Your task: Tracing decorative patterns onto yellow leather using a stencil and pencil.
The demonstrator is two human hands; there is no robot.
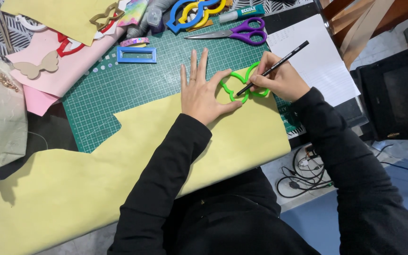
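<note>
— Where is the green stencil (240,86) found?

— It is laid flat on the yellow paper (133,156), over the green cutting mat (119,89). It is pressed down by the left hand (205,92), fingers spread open.

— And the right hand (279,78)?

— It is closed around a black pencil (274,67), whose tip is set against the stencil's inner edge. Purple scissors (242,33) are seen well apart, above.

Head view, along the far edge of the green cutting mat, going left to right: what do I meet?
Blue rectangular frame → blue and yellow stencils → purple-handled scissors → white paper sheet.
</note>
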